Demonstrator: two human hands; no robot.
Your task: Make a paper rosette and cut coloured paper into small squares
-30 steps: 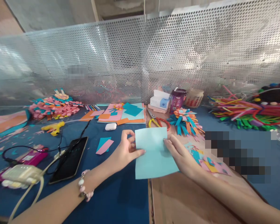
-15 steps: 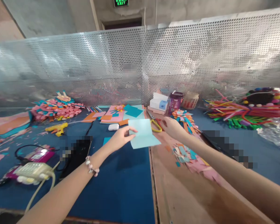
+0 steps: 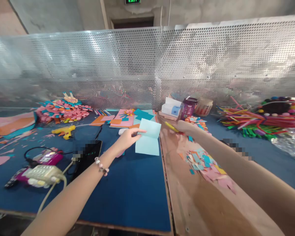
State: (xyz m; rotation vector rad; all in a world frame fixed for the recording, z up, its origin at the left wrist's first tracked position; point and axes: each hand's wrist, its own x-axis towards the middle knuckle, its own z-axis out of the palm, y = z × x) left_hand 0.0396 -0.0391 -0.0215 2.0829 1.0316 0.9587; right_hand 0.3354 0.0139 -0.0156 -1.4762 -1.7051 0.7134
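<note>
A sheet of light blue paper [image 3: 148, 144] with a crease across its middle is pinched between the thumb and fingers of my left hand [image 3: 129, 137]. It is held up above the table near the join between the blue and the wooden surface. Beyond it to the right, my right hand [image 3: 184, 127] is closed on a pair of scissors [image 3: 171, 127], whose yellow handle sticks out to the left. The blades are hard to make out, and the hand's fingers are partly hidden. Loose paper scraps [image 3: 201, 160] lie under my right forearm.
A yellow glue gun [image 3: 65, 131] and a power strip [image 3: 43, 175] with cables lie left. Stacked coloured paper [image 3: 121, 118], a tissue pack [image 3: 171, 109] and a purple cup [image 3: 188, 107] stand at the back. Pipe cleaners [image 3: 250, 119] are right. A perforated metal panel [image 3: 137, 65] closes off the back.
My right hand has taken hold of the scissors, which lay flat beside it before. The light blue paper has turned more upright in my left hand. The view has shifted slightly.
</note>
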